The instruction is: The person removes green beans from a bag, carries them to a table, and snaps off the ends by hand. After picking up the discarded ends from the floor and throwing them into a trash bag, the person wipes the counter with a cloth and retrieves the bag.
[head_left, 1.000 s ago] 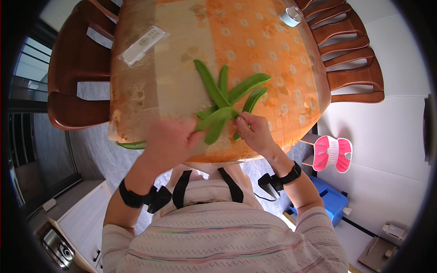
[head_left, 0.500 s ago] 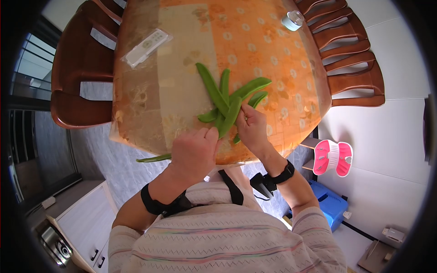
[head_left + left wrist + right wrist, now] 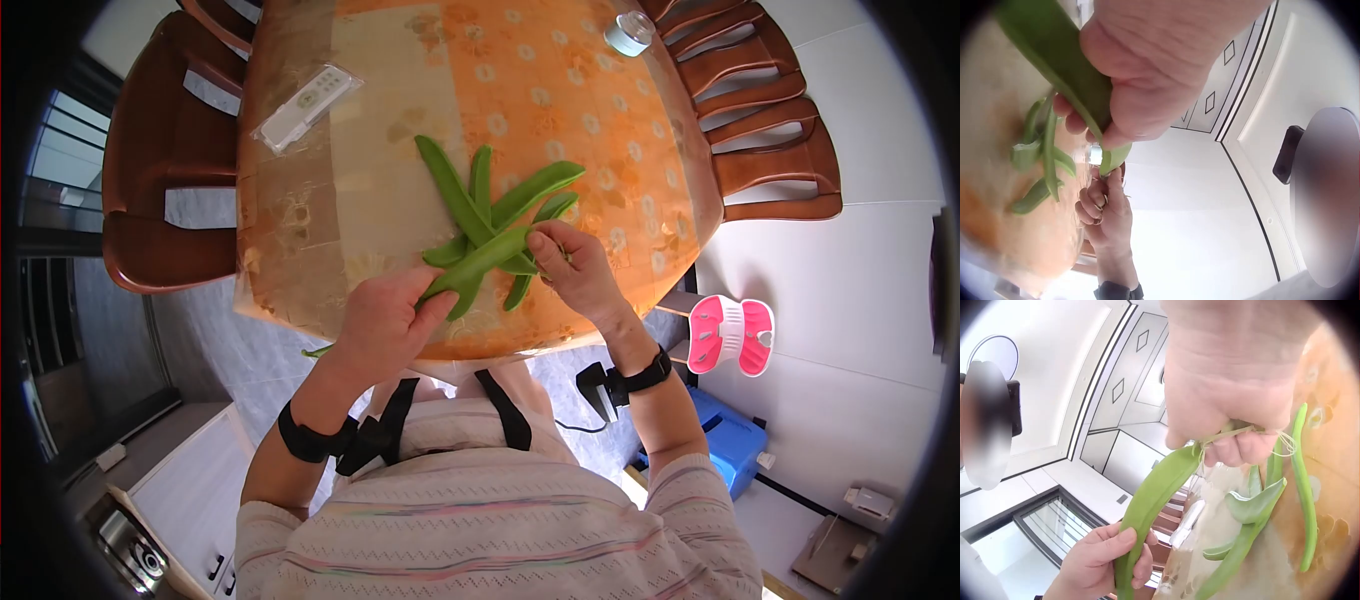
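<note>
A long green bean pod [image 3: 488, 258] stretches between the hands, close over the near end of the table. My left hand [image 3: 385, 322] grips it along its length, thumb on one side; a green tip shows beyond the wrist. At the pod's other end, my right hand [image 3: 580, 275] pinches the tip between thumb and curled fingers. Thin pale strings [image 3: 1286, 444] hang from the right fingers in the right wrist view, one running along to the pod's tip. Several other green pods [image 3: 447, 190] lie crossed on the table just past the hands.
The table [image 3: 290, 220] wears a patterned orange and beige cover. A white remote in clear wrapping [image 3: 306, 108] lies at the far left, and a small lidded jar [image 3: 629, 34] stands at the far right. Wooden chairs [image 3: 165, 225] line both sides.
Both hands came together with the pod held steeply half a second ago. Now my left hand has drawn back to the left, and the pod lies flatter between them.
</note>
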